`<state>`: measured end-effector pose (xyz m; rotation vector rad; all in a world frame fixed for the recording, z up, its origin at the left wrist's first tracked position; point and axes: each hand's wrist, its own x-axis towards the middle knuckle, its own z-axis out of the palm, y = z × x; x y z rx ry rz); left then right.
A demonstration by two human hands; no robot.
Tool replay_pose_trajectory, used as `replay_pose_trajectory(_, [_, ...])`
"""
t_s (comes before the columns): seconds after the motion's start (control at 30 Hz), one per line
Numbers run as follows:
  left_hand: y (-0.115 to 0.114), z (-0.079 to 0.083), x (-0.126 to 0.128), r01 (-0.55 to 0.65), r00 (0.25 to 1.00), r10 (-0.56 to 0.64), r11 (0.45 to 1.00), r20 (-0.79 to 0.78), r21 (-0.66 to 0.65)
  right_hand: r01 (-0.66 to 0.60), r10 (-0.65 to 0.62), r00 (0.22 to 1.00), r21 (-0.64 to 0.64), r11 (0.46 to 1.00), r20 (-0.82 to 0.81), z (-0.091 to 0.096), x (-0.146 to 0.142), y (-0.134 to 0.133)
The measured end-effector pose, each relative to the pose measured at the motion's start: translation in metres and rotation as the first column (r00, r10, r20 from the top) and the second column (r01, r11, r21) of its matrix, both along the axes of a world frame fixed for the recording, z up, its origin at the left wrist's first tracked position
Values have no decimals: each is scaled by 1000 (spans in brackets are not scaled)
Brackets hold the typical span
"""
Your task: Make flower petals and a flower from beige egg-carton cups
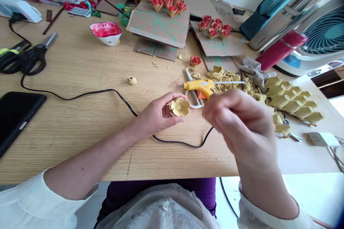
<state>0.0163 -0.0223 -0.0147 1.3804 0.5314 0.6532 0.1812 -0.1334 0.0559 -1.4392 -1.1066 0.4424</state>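
My left hand [158,114] pinches a small yellow egg-carton flower [180,107] just above the wooden table [80,121]. My right hand [236,118] hovers to the right of the flower, blurred by motion, fingers curled; whether it holds anything I cannot make out. A yellow glue gun [200,86] lies on the table just beyond both hands, over a pair of white-handled scissors [193,98]. Its black cord [88,93] runs across the table under my left hand.
Red painted flowers [165,0] sit on cardboard sheets [158,25] at the back. A bowl of red paint [106,33], black scissors [29,59], a dark tablet [14,114], egg-carton pieces [292,102], yellow scraps [228,78] and a fan [322,35] surround the work area.
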Motion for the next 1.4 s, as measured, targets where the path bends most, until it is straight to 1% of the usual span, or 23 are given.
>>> replay_pose_trajectory(0.03, [-1, 0, 0, -12, 1000, 12, 1000, 1, 7, -134, 135, 987, -12, 991, 83, -2, 7, 11])
replay_pose_trajectory(0.07, [-1, -1, 0, -26, 1000, 26, 1000, -1, 15, -213, 214, 961, -26, 977, 172, -6, 12, 21])
replay_pose_trajectory(0.13, [-2, -2, 1, -55, 998, 56, 997, -7, 47, -217, 217, 913, -40, 975, 346, -16, 15, 35])
replay_pose_trajectory(0.23, [-4, -4, 1, -75, 997, 77, 991, -16, 111, -192, 213, 825, -96, 977, 523, -29, 11, 43])
replay_pose_trajectory(0.33, [-4, -4, 1, -76, 996, 84, 979, -34, 189, -172, 228, 739, -149, 974, 634, -34, 7, 42])
replay_pose_trajectory(0.4, [-5, -5, 1, -70, 993, 89, 969, -71, 237, -155, 219, 709, -155, 976, 670, -34, 6, 42])
replay_pose_trajectory(0.6, [-5, -8, 1, -61, 989, 95, 959, -114, 277, -128, 213, 675, -172, 977, 706, -35, 6, 44])
replay_pose_trajectory(0.8, [-6, -4, 1, -92, 980, 139, 950, -140, 298, -112, 211, 727, -190, 975, 653, -34, 4, 43])
replay_pose_trajectory(0.9, [-7, -1, 1, -97, 980, 140, 956, -141, 276, -100, 216, 752, -216, 971, 623, -35, 4, 43])
replay_pose_trajectory(1.03, [-8, 0, 2, -101, 986, 125, 974, -111, 201, -89, 227, 773, -252, 964, 593, -37, 4, 44])
replay_pose_trajectory(1.2, [-10, 0, 5, -105, 993, 109, 991, -42, 88, -63, 217, 780, -272, 960, 586, -38, 4, 45])
replay_pose_trajectory(1.3, [-11, 0, 7, -120, 993, 120, 993, -8, 10, -100, 250, 786, -284, 954, 565, -37, 5, 44])
replay_pose_trajectory(1.4, [-10, -1, 8, -77, 997, 79, 992, 19, -97, -162, 296, 794, -285, 945, 530, -36, 6, 44])
